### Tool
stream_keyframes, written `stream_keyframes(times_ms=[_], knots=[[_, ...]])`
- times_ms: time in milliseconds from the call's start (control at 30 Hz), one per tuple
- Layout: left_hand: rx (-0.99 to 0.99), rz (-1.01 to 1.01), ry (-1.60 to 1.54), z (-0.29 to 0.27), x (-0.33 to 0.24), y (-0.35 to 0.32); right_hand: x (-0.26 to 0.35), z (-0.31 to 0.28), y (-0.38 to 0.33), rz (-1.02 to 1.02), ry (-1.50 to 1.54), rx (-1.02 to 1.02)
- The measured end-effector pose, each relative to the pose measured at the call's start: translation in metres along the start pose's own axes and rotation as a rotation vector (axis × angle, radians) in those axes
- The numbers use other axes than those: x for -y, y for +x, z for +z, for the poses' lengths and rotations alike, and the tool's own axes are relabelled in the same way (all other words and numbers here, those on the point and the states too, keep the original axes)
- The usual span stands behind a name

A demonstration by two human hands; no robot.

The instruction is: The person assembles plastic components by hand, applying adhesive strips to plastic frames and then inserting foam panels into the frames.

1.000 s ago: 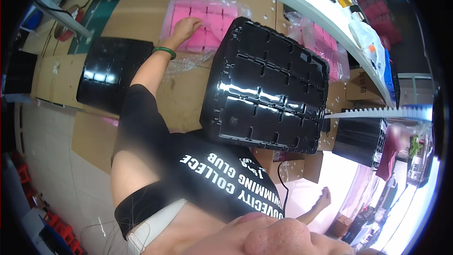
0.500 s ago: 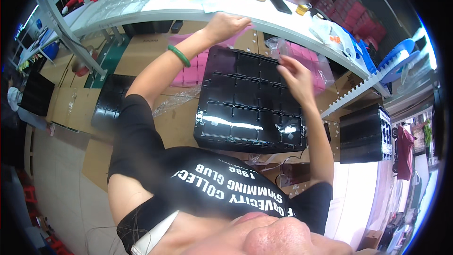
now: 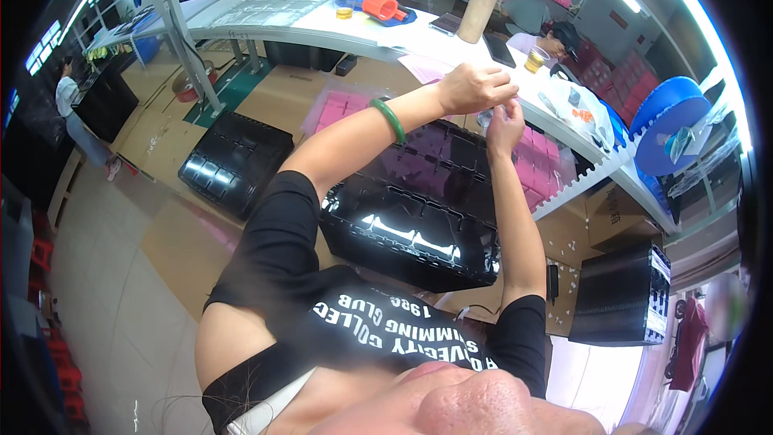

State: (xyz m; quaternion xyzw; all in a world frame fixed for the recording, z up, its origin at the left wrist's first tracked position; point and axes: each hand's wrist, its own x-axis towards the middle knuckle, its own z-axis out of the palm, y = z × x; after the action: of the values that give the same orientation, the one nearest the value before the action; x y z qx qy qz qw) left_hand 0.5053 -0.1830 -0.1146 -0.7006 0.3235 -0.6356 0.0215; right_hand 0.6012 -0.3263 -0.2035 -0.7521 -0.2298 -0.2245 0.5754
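My left hand (image 3: 477, 89), with a green bangle on its wrist, is closed in a pinch above the far end of the black plastic trays. Right beside it, my right hand (image 3: 506, 126) has its fingers pinched together, the two hands almost touching. Thin pink plastic film (image 3: 439, 143) is at the fingers and gives a purple tint to the far part of the trays; its exact hold is partly hidden. The stack of glossy black trays (image 3: 394, 234) lies in front of me below both forearms. Pink blocks (image 3: 535, 163) show under film beyond it.
A white bench (image 3: 298, 31) crosses the far side, bearing a cup (image 3: 345, 5), an orange container (image 3: 382, 7) and a phone (image 3: 499, 51). More black trays stand left (image 3: 237, 163) and right (image 3: 616, 294). A person (image 3: 555, 40) sits beyond the bench; another (image 3: 68, 101) stands far left.
My left hand has moved right and my right hand has closed, so they now meet. The pink film has come across the far trays. My view has tilted up.
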Motion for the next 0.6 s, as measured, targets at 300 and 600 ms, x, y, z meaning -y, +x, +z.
stream_keyframes(times_ms=[300, 600], knots=[[0.006, -0.323, -0.001, 0.028, -0.012, -0.008, 0.030, 0.040, -0.047, -0.154, -0.266, -0.033], [0.124, -0.312, -0.117, 0.016, -0.027, -0.001, -0.030, -0.014, -0.018, 0.105, -0.076, -0.260]])
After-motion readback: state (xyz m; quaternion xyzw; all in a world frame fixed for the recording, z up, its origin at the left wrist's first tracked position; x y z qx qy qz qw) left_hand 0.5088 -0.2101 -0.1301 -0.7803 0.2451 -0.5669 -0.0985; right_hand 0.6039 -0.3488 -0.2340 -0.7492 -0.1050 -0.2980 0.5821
